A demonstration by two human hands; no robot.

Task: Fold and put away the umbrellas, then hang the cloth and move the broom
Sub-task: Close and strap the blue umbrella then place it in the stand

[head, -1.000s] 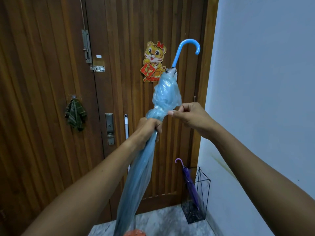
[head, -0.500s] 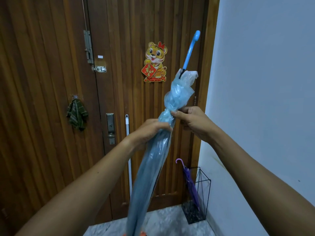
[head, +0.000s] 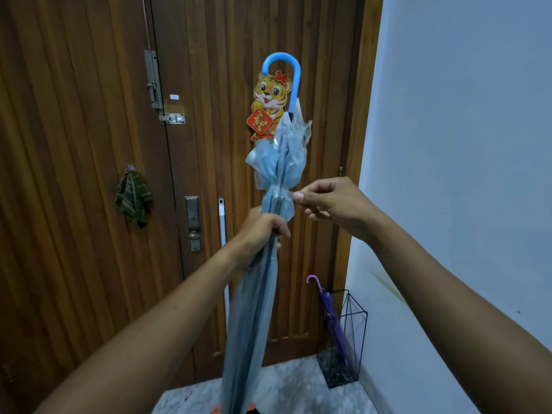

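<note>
Two hands on the blue umbrella (head: 254, 309), upright before the door (head: 209, 144): my left hand (head: 263, 231) is clenched round its canopy, my right hand (head: 331, 201) pinching the strap (head: 285, 194). If that pinch slips, I reckon the folds spring loose.

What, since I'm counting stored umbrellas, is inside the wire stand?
One folded purple umbrella stands in the wire stand, hooked handle up. Its tip is lost against the dark base.

Home entryway, wooden door (head: 239, 204), umbrella stand (head: 349, 339)
</note>
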